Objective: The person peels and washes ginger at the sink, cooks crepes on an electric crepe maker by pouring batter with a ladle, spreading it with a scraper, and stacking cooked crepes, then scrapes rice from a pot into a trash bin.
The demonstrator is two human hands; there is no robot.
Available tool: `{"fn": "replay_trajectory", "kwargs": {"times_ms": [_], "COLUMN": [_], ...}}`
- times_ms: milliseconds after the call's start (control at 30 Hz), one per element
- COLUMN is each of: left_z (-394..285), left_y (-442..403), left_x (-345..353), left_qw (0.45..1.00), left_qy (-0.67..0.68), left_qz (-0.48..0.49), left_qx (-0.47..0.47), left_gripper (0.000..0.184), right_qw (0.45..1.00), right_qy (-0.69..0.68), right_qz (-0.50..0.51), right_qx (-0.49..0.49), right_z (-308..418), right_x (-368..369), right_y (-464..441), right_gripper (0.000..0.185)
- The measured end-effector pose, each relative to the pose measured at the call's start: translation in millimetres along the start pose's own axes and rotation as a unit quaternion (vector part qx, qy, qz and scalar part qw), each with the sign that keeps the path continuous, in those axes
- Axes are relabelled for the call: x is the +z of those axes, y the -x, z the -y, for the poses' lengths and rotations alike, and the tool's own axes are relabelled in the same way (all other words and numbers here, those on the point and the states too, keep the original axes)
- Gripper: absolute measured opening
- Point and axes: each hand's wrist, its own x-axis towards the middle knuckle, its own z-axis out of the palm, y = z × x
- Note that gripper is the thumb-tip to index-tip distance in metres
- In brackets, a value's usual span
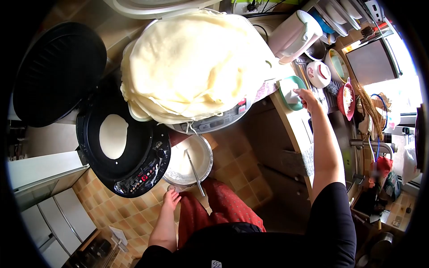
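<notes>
My right hand reaches out to a green bowl on the counter. Its fingers are closed on a flat white piece inside the bowl; its exact kind is unclear. Low beside the batter bowl hangs my left hand, with fingers loosely apart and nothing plainly in them. A metal-handled utensil leans in the pale batter. On the black electric griddle lies a small round of pale batter. A tall stack of thin pancakes stands behind.
The griddle's black lid is raised at the left. A pale kettle, a white lidded pot and a red basket stand along the right counter. The sink tap is farther right. Drawers front the counter below my right arm.
</notes>
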Motion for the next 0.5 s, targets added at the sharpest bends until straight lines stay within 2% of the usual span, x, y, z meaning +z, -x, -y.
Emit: {"fn": "replay_trajectory", "kwargs": {"times_ms": [33, 133, 200, 267, 300, 333, 400, 433, 500], "left_z": [0, -1, -1, 1, 2, 3, 5, 5, 6], "left_y": [1, 2, 0, -2, -2, -2, -1, 0, 1], "left_x": [2, 5, 5, 4, 3, 2, 0, 0, -1], "left_qw": [1.0, 1.0, 1.0, 1.0, 1.0, 1.0, 1.0, 1.0, 1.0], "left_qy": [0.001, -0.001, -0.007, -0.013, -0.016, -0.02, -0.024, -0.025, -0.024], "left_qz": [0.002, 0.006, 0.007, 0.008, 0.009, 0.011, 0.009, 0.006, 0.002], "left_qx": [0.002, 0.002, 0.001, 0.0, -0.001, -0.001, -0.002, -0.003, -0.003], "left_gripper": [0.058, 0.056, 0.055, 0.053, 0.053, 0.052, 0.052, 0.052, 0.052], "right_qw": [1.0, 0.997, 0.992, 0.961, 0.949, 0.958, 0.927, 0.928, 0.935], "right_qy": [-0.011, -0.069, 0.07, 0.208, 0.242, 0.24, 0.276, 0.3, 0.261], "right_qz": [-0.013, -0.018, -0.049, -0.08, -0.099, -0.032, -0.104, -0.105, -0.131], "right_qx": [0.019, -0.012, -0.09, -0.166, -0.176, -0.155, -0.23, -0.196, -0.203], "right_z": [2, -3, -6, -2, -4, 5, -11, -5, -7], "right_x": [0, 2, 4, 6, 13, 13, 29, 32, 37], "right_y": [-3, -5, -4, 7, 15, 35, 42, 48, 46], "right_gripper": [0.034, 0.037, 0.06, 0.083, 0.104, 0.113, 0.121, 0.118, 0.113]}}
